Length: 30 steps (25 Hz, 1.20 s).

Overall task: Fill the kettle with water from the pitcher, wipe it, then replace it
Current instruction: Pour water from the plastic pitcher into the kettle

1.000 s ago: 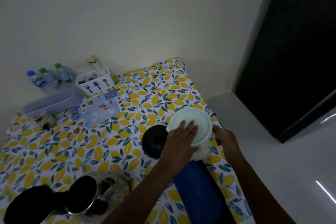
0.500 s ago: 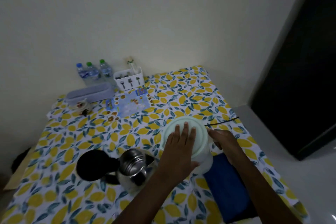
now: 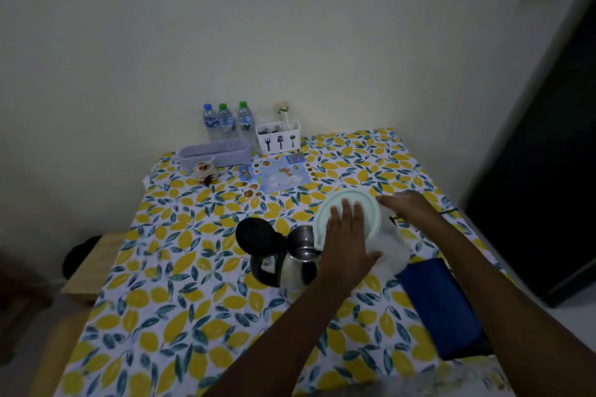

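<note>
A translucent pitcher (image 3: 394, 248) with a mint-green lid (image 3: 371, 219) leans left, its rim over the mouth of a steel kettle (image 3: 300, 264). The kettle stands on the lemon-print tablecloth (image 3: 193, 300) with its black lid (image 3: 254, 234) flipped open and its black handle facing me. My left hand (image 3: 348, 245) lies flat on the pitcher's lid, fingers spread, thumb on the pitcher's side. My right hand (image 3: 409, 206) is on the pitcher's far right side; its grip is blurred and partly hidden. A dark blue cloth (image 3: 442, 303) lies to the right of the pitcher.
At the back stand three water bottles (image 3: 225, 121), a white cutlery caddy (image 3: 279, 138), a lavender box (image 3: 216, 153), a small jar (image 3: 204, 169) and a blue printed sheet (image 3: 280, 174). A black cable (image 3: 448, 211) runs off the right edge. A wooden bench (image 3: 93, 267) is left of the table.
The view has swung left and up. The pitcher has been tipped leftward over the kettle's mouth, with both hands staying on it.
</note>
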Tool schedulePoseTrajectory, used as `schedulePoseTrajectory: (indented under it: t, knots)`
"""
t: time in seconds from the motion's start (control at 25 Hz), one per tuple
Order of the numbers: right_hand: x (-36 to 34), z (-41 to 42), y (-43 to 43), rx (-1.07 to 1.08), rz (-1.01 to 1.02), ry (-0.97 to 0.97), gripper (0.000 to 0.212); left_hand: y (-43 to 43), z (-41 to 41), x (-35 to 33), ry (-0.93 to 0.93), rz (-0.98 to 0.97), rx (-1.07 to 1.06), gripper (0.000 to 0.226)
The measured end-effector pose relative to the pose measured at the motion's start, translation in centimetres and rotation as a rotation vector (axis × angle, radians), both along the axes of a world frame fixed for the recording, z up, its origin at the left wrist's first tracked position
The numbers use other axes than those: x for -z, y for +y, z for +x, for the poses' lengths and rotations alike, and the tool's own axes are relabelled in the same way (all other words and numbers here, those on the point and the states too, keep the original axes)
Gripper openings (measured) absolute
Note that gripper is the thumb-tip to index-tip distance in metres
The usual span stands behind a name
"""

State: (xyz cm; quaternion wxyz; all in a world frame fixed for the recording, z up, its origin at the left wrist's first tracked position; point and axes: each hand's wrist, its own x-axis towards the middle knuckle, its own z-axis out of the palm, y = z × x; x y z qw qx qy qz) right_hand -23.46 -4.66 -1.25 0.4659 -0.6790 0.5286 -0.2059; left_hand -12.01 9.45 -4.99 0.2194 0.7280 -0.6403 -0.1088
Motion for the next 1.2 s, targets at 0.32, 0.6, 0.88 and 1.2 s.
schedulePoseTrajectory:
  t: [0.32, 0.6, 0.88, 1.2]
  knots:
    - [-2.5, 2.1, 0.0, -0.128, -0.134, 0.162, 0.048, -0.1, 0.5, 0.1, 0.217, -0.057, -0.085, 0.105]
    - [-3.6, 3.8, -0.2, -0.259, -0.235, 0.309, 0.051, -0.1, 0.3, 0.4, 0.342, -0.123, -0.180, 0.101]
    - [-4.0, 4.8, -0.4, -0.299, -0.268, 0.332, 0.048, 0.0, 0.1, 0.5, 0.377, -0.141, -0.239, 0.098]
    - [-4.8, 5.0, -1.2, -0.341, -0.334, 0.350, 0.049, -0.1, -0.2, -0.3, 0.404, -0.173, -0.268, 0.099]
